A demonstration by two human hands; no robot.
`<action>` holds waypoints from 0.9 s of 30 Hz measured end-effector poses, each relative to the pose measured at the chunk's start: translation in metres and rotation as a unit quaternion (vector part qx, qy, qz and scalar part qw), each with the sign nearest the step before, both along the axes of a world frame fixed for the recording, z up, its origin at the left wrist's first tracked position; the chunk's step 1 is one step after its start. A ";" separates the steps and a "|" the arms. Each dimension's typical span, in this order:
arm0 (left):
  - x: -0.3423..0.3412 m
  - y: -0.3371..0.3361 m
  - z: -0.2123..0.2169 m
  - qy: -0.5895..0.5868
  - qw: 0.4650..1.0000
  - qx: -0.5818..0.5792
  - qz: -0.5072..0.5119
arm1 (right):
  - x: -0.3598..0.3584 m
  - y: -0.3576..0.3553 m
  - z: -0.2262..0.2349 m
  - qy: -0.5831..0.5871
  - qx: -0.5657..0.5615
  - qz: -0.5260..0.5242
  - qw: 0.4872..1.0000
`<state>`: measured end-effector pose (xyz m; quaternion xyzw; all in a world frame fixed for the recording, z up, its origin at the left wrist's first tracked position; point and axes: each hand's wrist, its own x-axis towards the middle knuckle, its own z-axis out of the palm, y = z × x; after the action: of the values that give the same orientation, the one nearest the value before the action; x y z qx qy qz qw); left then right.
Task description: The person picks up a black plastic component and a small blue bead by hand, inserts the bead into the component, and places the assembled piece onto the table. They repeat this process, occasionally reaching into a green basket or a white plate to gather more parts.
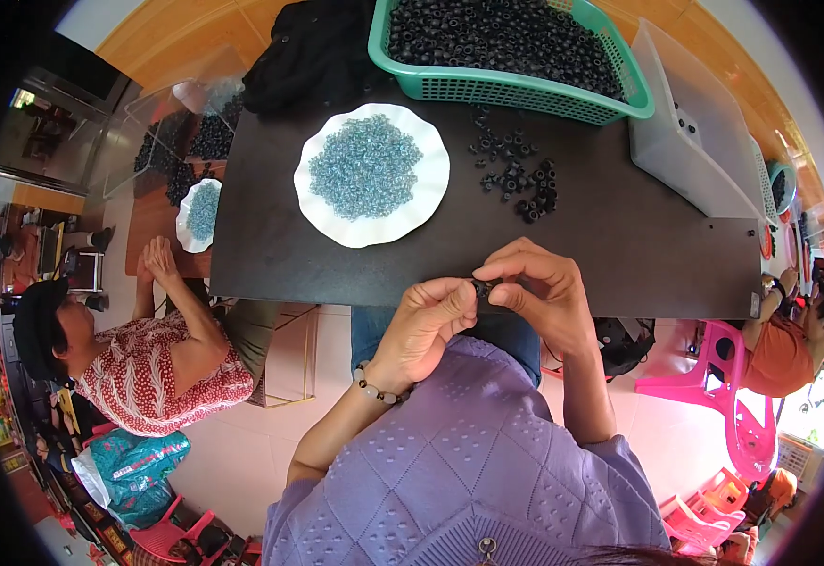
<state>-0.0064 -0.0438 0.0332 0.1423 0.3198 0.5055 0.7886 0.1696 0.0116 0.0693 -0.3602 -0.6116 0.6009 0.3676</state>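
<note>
Just in front of the table's near edge, my two hands meet at a small black ring-shaped part (pixel 484 287). My right hand (pixel 546 288) pinches it between thumb and curled forefinger. My left hand (pixel 431 323) is closed against its left side, thumb and forefinger pressed together; whatever they grip is hidden. Beyond my left hand stands a white wavy-rimmed plate (pixel 315 209), heaped with small clear bluish pieces. Loose black ring-shaped parts (pixel 516 179) lie scattered on the dark table (pixel 619 255) farther off to the right.
A green plastic basket (pixel 516 92) full of black parts is at the back, with black cloth (pixel 308 57) on its left. At right lies a translucent bin (pixel 704 132). A co-worker (pixel 162 368) sits at left by a smaller plate (pixel 186 236); a pink stool (pixel 723 377) stands right.
</note>
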 end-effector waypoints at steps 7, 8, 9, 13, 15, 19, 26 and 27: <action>0.002 -0.001 -0.002 -0.067 0.996 -0.050 0.003 | -0.002 -0.007 -0.003 -0.085 0.142 -0.066 0.984; 0.002 -0.001 -0.002 -0.072 0.996 -0.054 0.003 | -0.003 -0.009 -0.001 -0.102 0.166 -0.074 0.978; 0.002 -0.001 -0.002 -0.073 0.996 -0.053 0.003 | -0.003 -0.010 -0.003 -0.103 0.166 -0.074 0.978; 0.004 -0.002 -0.002 -0.082 0.995 -0.056 -0.002 | -0.005 -0.014 -0.006 -0.030 0.114 -0.100 0.988; 0.004 -0.002 -0.002 -0.079 0.995 -0.062 -0.002 | -0.005 -0.014 -0.006 -0.020 0.094 -0.102 0.990; 0.004 -0.004 -0.004 -0.054 0.998 -0.042 0.003 | -0.004 -0.014 -0.008 -0.030 0.109 -0.094 0.989; 0.005 -0.004 -0.001 -0.024 0.999 -0.010 0.022 | -0.006 -0.017 -0.016 -0.015 0.113 -0.106 0.988; 0.005 -0.005 -0.002 -0.024 0.999 -0.009 0.022 | -0.006 -0.018 -0.016 -0.015 0.113 -0.106 0.988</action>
<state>-0.0010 -0.0490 0.0309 0.1156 0.3086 0.5229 0.7861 0.1636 -0.0066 0.0530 -0.3885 -0.6393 0.4801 0.4581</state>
